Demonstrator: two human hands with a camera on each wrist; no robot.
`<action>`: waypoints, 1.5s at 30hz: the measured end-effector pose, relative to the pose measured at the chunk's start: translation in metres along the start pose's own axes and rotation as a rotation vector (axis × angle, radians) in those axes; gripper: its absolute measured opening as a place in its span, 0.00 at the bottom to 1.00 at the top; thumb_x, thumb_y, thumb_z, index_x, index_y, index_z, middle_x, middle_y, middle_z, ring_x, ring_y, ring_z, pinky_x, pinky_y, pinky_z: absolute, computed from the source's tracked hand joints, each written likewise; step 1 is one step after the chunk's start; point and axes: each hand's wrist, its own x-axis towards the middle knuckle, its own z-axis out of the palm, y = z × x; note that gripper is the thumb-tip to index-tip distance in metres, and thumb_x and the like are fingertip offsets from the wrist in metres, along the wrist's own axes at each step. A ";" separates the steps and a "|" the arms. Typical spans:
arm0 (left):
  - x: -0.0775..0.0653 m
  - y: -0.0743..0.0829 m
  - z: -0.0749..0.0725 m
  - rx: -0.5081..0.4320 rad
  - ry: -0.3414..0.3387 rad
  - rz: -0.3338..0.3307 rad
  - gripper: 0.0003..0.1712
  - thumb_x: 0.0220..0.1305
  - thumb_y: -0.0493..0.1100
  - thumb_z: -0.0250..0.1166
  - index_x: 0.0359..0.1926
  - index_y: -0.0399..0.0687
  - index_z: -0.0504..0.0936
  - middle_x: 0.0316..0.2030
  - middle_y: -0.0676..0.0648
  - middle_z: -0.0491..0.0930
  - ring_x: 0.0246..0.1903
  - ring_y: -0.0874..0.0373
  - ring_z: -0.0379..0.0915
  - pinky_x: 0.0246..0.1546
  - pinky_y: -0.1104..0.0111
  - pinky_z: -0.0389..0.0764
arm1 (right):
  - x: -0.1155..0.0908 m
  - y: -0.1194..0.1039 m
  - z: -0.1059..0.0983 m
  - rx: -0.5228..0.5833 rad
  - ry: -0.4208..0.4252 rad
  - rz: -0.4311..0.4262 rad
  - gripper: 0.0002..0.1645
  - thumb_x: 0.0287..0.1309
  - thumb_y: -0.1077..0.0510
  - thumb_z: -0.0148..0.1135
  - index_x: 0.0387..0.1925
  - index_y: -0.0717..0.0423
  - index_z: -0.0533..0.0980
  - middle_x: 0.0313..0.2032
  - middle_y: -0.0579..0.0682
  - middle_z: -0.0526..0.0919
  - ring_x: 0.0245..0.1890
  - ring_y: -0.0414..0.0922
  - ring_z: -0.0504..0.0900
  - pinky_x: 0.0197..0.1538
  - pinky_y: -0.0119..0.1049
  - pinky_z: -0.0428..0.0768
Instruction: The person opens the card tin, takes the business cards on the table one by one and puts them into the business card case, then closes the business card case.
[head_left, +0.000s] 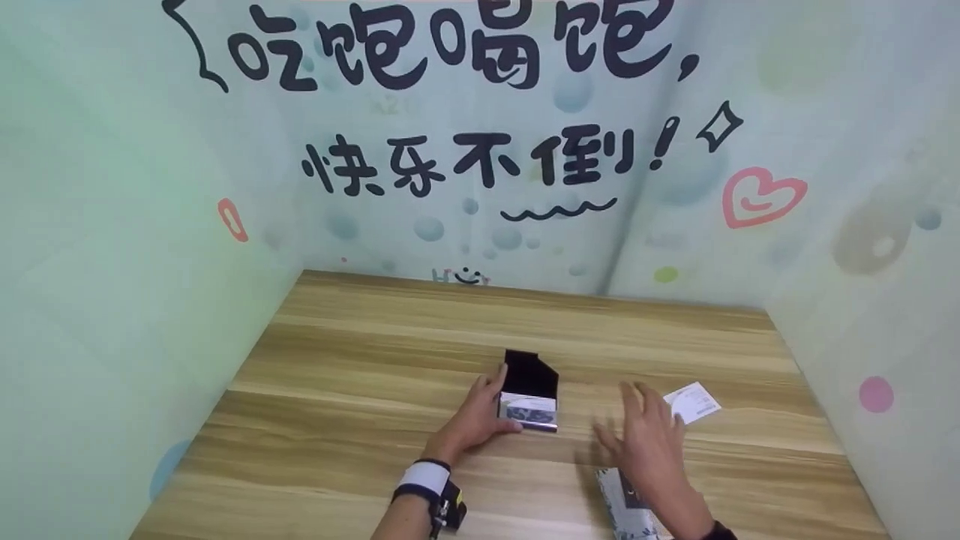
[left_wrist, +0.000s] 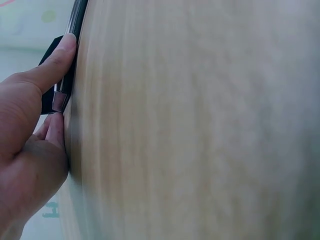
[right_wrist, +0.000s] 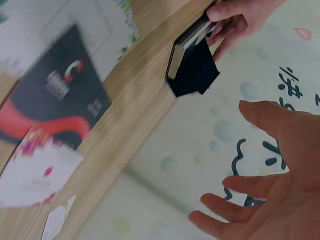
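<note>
My left hand (head_left: 476,416) grips a business card case (head_left: 529,375) by its left side, thumb at the near edge. The case's black lid stands folded back, and a card with a dark picture band (head_left: 529,414) lies in its near part. In the left wrist view, the case (left_wrist: 59,100) appears edge-on, low over the wood. Apart from the case, my right hand (head_left: 649,439) hovers with spread fingers and nothing in them. Under its wrist are a leaf-patterned card (right_wrist: 107,35), a dark grey card with a red band (right_wrist: 65,90) and a white card with pink print (right_wrist: 37,172).
Beyond my right hand lies a white card (head_left: 699,405) on the wooden table (head_left: 360,352). A printed backdrop (head_left: 450,225) with large lettering rises behind the table and along both sides. A strapped device (head_left: 450,506) sits on my left wrist.
</note>
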 end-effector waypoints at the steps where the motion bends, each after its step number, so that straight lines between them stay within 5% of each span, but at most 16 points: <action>1: 0.000 0.000 0.000 0.001 0.003 0.001 0.61 0.44 0.51 0.72 0.71 0.47 0.42 0.59 0.37 0.58 0.61 0.47 0.57 0.65 0.57 0.60 | -0.002 0.004 -0.003 -0.009 -0.012 0.030 0.44 0.37 0.46 0.72 0.56 0.62 0.68 0.54 0.65 0.71 0.54 0.61 0.69 0.49 0.67 0.64; 9: 0.003 0.000 -0.001 0.038 0.009 0.005 0.62 0.44 0.53 0.71 0.71 0.47 0.41 0.59 0.37 0.58 0.60 0.47 0.58 0.65 0.57 0.61 | -0.027 0.030 -0.012 -0.089 -0.103 0.133 0.50 0.36 0.45 0.72 0.59 0.63 0.64 0.54 0.67 0.68 0.52 0.64 0.68 0.43 0.67 0.66; 15: 0.000 -0.001 0.002 0.024 0.001 -0.009 0.61 0.44 0.53 0.71 0.71 0.47 0.42 0.59 0.37 0.58 0.60 0.47 0.58 0.65 0.57 0.60 | -0.046 0.048 -0.011 -0.087 -0.295 0.220 0.50 0.44 0.41 0.67 0.61 0.65 0.59 0.53 0.70 0.67 0.51 0.67 0.67 0.41 0.67 0.67; 19: 0.000 -0.001 0.001 0.018 0.003 -0.009 0.61 0.44 0.52 0.72 0.71 0.48 0.42 0.60 0.36 0.58 0.60 0.47 0.58 0.65 0.57 0.60 | -0.049 0.057 -0.013 -0.067 -0.414 0.298 0.51 0.46 0.37 0.63 0.61 0.67 0.58 0.51 0.72 0.68 0.50 0.69 0.68 0.41 0.68 0.67; 27: 0.000 -0.002 0.002 -0.006 0.005 0.008 0.61 0.44 0.51 0.72 0.71 0.46 0.42 0.59 0.34 0.57 0.60 0.45 0.57 0.65 0.56 0.59 | -0.050 0.066 -0.013 -0.061 -0.514 0.391 0.58 0.44 0.29 0.59 0.61 0.70 0.57 0.48 0.74 0.67 0.49 0.67 0.68 0.42 0.67 0.69; 45: -0.001 -0.001 0.004 -0.008 0.007 -0.005 0.62 0.44 0.52 0.72 0.71 0.48 0.41 0.60 0.35 0.57 0.60 0.45 0.58 0.65 0.56 0.59 | -0.044 0.069 -0.006 -0.062 -0.469 0.428 0.41 0.45 0.47 0.65 0.48 0.77 0.63 0.38 0.75 0.70 0.41 0.68 0.72 0.35 0.65 0.71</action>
